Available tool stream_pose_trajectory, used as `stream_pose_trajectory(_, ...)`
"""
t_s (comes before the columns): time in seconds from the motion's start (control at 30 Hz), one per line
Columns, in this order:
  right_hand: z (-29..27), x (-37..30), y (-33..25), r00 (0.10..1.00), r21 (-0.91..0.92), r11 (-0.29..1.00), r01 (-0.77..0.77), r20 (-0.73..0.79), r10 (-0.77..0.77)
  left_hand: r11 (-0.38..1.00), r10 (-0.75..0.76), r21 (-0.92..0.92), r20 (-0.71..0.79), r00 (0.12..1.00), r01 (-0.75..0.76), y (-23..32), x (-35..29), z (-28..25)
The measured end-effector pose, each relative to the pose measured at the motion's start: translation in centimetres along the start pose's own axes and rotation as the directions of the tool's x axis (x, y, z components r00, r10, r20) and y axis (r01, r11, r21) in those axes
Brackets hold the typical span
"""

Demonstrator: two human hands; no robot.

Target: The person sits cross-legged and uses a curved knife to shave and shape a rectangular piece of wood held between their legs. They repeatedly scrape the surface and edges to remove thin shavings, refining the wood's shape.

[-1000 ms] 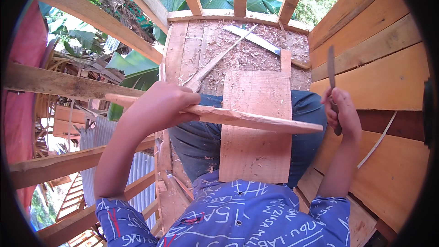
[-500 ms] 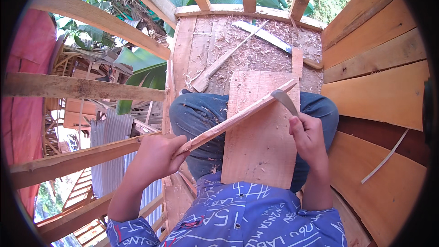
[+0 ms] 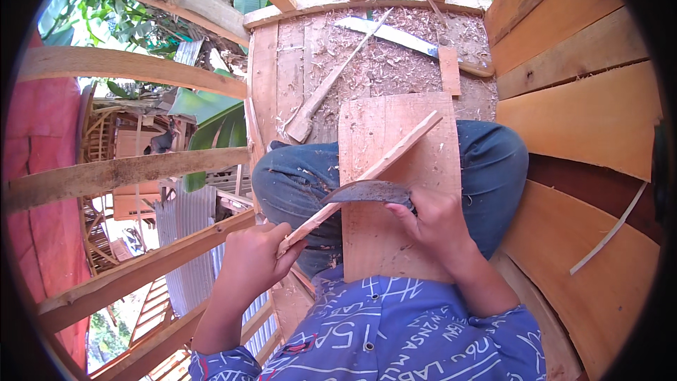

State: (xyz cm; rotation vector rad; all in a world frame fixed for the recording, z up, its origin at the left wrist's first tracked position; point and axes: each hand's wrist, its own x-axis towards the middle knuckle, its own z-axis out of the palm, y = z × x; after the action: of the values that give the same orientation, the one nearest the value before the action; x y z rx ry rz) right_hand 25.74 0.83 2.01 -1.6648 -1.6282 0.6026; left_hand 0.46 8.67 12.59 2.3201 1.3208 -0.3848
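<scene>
My left hand (image 3: pixel 257 257) is closed around the near end of a pale, roughly hewn wooden stick (image 3: pixel 398 152). The stick slants up to the right over a flat wooden board (image 3: pixel 384 243) resting on my lap. In my right hand (image 3: pixel 438 224) is a knife with a dark curved blade (image 3: pixel 372 191); its handle is hidden in my fist. The blade lies across the stick, its tip just past the stick's left edge, fairly near my left hand.
Wood shavings cover the plank floor (image 3: pixel 271 85) ahead. On it lie a tapered wooden piece (image 3: pixel 310 113), a long blade with wooden handle (image 3: pixel 395 37) and a small wood block (image 3: pixel 449 70). Slatted rails (image 3: pixel 134 169) stand left, a plank wall (image 3: pixel 578 120) right.
My right hand has swung the knife left and nearer, from the stick's far end toward my left hand. The left hand still grips the stick, and the whole view has shifted slightly.
</scene>
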Motion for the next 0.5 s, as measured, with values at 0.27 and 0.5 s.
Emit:
stream_pose_trajectory(0.27,0.5,1.0,1.0,0.989,-0.041,0.994,-0.104,-0.105,0.099,0.990,0.024,-0.135,-0.082,0.996,-0.035,-0.6,-0.1,1.7)
stream_pose_trajectory(0.5,-0.3,1.9,1.1,0.978,-0.059,0.983,-0.174,-0.129,0.165,0.988,-0.016,-0.156,-0.098,0.995,0.000,0.3,-0.4,2.0)
